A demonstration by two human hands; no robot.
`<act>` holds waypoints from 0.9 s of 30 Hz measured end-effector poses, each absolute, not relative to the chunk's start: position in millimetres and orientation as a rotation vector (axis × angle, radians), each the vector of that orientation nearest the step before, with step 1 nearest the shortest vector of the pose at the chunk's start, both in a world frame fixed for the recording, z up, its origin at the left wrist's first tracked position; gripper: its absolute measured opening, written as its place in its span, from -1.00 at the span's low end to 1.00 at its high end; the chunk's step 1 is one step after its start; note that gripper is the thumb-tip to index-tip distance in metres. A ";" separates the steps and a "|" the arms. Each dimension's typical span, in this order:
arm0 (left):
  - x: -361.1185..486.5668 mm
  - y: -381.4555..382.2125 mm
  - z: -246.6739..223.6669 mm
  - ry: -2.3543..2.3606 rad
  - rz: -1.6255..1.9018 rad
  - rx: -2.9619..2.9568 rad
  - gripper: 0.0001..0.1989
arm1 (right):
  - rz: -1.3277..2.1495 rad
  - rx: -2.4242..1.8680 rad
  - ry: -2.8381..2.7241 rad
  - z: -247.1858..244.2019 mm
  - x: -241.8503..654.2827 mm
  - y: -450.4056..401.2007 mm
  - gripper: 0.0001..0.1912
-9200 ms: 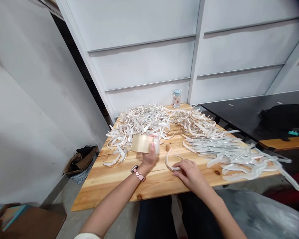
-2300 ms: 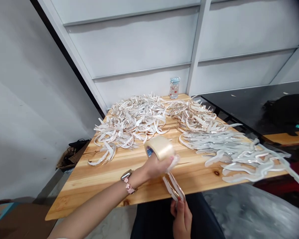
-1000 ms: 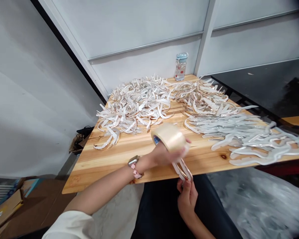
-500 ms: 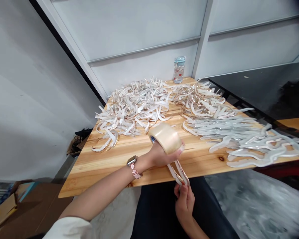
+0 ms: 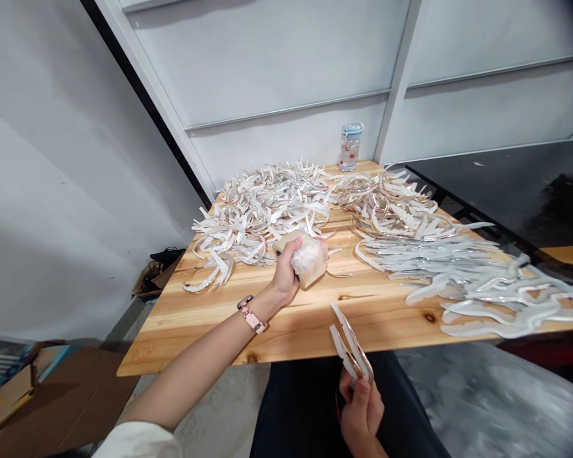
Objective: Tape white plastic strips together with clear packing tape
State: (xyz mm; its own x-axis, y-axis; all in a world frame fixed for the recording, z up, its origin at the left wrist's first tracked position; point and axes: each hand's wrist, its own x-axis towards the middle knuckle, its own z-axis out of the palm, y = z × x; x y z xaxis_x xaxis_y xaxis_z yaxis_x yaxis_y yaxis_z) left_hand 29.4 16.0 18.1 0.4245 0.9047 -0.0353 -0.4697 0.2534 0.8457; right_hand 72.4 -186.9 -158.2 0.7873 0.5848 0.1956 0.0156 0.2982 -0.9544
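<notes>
Wooden table (image 5: 191, 324), heaped pale strips (image 5: 272, 207), bottle (image 5: 349, 151) (blue-lidded) behind

The wooden tabletop (image 5: 195, 337) has a bottle (image 5: 350, 151) by its far edge, a big heap of white strips (image 5: 279, 215) toward the far left corner, and curly strips (image 5: 408, 221) and wavy strips (image 5: 516, 325) along the right edge.

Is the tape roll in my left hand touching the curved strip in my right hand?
Apart: the head view shows wooden tabletop between the tape roll and the curved strip's upper ends.
</notes>
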 end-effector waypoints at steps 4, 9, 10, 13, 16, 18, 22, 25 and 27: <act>26.4 16.0 23.3 0.602 0.997 0.852 -0.48 | 0.403 -1.217 -0.536 -157.6 73.6 -185.2 -0.48; 26.3 15.3 22.7 0.583 0.981 0.884 -0.44 | 0.480 -1.224 -0.533 -151.9 78.5 -180.5 -0.48; 26.7 14.9 21.7 0.579 0.976 0.892 -0.43 | 0.493 -1.227 -0.533 -149.5 79.8 -178.8 -0.49; 28.2 13.5 17.7 0.569 0.942 0.918 -0.43 | 0.520 -1.245 -0.540 -140.7 83.3 -175.3 -0.49; 29.7 13.2 12.9 0.568 0.917 0.949 -0.45 | 0.581 -1.263 -0.613 -133.4 86.5 -176.1 -0.47; 30.0 13.0 9.5 0.569 0.909 0.983 -0.44 | 0.631 -1.271 -0.677 -131.1 88.7 -178.1 -0.45; 26.6 5.5 5.1 0.565 0.842 1.181 -0.43 | 0.675 -1.272 -0.757 -130.5 91.3 -180.6 -0.39; 21.6 -10.2 5.6 0.545 0.748 1.529 -0.53 | 0.685 -1.273 -0.795 -131.8 91.1 -180.7 -0.41; 20.1 -23.3 6.4 0.445 0.615 1.814 -0.64 | 0.675 -1.278 -0.805 -133.8 90.7 -180.8 -0.41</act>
